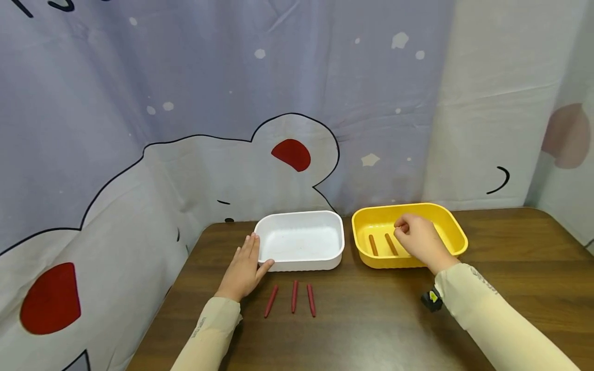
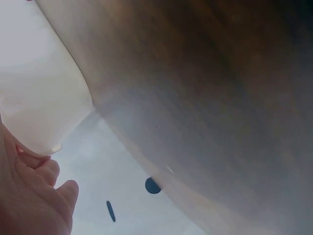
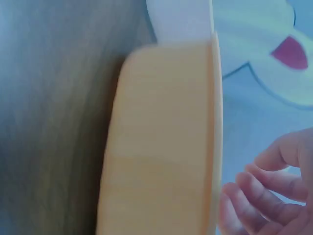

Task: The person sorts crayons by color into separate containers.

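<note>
A pale curtain (image 1: pixel 209 77) printed with cartoon shapes hangs behind the far edge of the wood-grain worktop (image 1: pixel 380 324). At the worktop's far side, the yellow tray (image 1: pixel 394 263) stands on the right and the white tray (image 1: pixel 299 243) just to its left, with a narrow gap between them. Both trays have their long sides running left to right.

The hands are well apart. The left hand (image 1: pixel 243 268) rests against the white tray's near left corner, its fingers extended along the left side and its thumb spread out at the near wall. The right hand (image 1: pixel 421 239) is over the yellow tray, fingers bent and tips close together; no stick shows in its fingers, but I cannot tell whether something is hidden there. A black device (image 1: pixel 432 300) sits at the right wrist.

Two brown sticks (image 1: pixel 391 244) lie on the yellow tray's floor, just left of the right hand, which is clearly the nearer one. Their long axes run near to far, the far ends slanting slightly left. Three red sticks (image 1: pixel 294 297) lie on the worktop at the near side of the white tray, right of the left hand, also pointing near to far.
</note>
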Motion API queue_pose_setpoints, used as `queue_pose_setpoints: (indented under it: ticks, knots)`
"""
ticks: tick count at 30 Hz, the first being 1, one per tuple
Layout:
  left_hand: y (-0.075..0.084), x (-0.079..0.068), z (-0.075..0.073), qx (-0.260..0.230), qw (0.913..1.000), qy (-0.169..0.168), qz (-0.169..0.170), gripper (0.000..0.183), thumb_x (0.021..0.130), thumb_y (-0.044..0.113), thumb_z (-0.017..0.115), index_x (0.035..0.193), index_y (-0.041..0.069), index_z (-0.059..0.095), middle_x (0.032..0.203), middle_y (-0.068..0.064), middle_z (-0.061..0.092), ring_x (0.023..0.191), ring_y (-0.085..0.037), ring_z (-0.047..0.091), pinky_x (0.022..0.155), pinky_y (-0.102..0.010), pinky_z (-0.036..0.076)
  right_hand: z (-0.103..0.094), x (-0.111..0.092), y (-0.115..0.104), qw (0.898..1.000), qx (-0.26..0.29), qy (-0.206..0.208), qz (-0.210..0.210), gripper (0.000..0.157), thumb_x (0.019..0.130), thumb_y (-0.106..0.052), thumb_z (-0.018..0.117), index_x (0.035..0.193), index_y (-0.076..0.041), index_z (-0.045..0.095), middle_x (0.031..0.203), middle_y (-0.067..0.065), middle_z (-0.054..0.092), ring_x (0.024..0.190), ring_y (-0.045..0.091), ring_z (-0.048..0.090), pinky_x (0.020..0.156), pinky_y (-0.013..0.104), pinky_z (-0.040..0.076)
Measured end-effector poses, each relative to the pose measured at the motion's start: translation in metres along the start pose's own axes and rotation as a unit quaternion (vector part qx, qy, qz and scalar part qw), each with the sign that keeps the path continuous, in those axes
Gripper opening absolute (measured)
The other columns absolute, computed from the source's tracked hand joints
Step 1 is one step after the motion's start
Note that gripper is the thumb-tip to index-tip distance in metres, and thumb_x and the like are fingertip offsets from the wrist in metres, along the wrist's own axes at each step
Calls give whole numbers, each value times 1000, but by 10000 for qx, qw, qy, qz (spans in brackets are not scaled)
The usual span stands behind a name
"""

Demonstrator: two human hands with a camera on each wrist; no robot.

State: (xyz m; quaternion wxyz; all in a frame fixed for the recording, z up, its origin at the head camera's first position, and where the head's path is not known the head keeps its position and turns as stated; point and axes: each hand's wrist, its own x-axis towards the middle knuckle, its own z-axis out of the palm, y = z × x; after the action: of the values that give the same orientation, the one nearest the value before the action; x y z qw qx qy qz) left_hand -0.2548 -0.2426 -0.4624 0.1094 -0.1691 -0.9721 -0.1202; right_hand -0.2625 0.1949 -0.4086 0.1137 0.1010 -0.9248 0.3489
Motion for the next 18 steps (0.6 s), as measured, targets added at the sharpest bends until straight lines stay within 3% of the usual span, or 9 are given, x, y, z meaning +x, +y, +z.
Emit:
queue_pose_setpoints:
  ticks: [10, 18]
  knots:
    - [-2, -2, 1, -8, 10000, 25, 29, 82, 104, 46, 53, 154, -14, 26, 161, -30, 24, 151, -44, 21, 119, -61, 23, 33, -33, -31, 9927, 447, 950, -587, 9, 91, -1, 61, 91, -2, 70, 81, 4, 64, 76, 19, 59, 70, 35, 54]
    - [-2, 0, 0, -24, 9999, 96, 91, 81, 104, 45, 54, 153, -14, 28, 160, -31, 26, 150, -44, 23, 118, -61, 24, 62, -49, -51, 9893, 972, 936, -553, 9, 87, 4, 65, 89, -2, 71, 80, 1, 64, 76, 15, 60, 67, 28, 55]
